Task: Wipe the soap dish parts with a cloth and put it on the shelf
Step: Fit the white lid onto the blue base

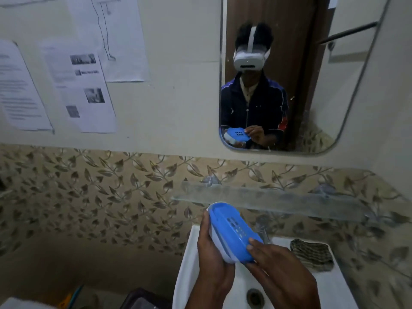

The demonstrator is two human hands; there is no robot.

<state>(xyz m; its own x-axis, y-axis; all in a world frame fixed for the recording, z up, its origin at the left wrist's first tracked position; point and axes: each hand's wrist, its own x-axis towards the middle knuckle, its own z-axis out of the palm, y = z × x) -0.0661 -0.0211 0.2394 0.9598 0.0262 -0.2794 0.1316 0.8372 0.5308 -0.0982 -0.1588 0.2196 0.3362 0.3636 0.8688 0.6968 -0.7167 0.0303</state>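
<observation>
1. Far left, printed paper sheets (80,90) are stuck to the cream wall, above a band of leaf-patterned tiles (100,188).
2. The left hand (214,255) cups the soap dish (231,230) from below and from its left side, fingers curled round the white base.
3. The soap dish is held tilted over the white sink (334,286), in front of and just below the glass shelf (278,199); it does not touch the shelf. Its blue slotted tray sits in the white base, facing up and to the right.
4. The right hand (281,273) grips the near end of the dish, thumb pressed on the blue rim and fingers tucked under it.
5. Above, a mirror (356,85) reflects the person in a headset holding the dish.
6. Right of the hands, a striped cloth (312,253) lies folded on the sink's rim, apart from both hands.
7. The sink's drain (255,297) shows beneath the right wrist.
</observation>
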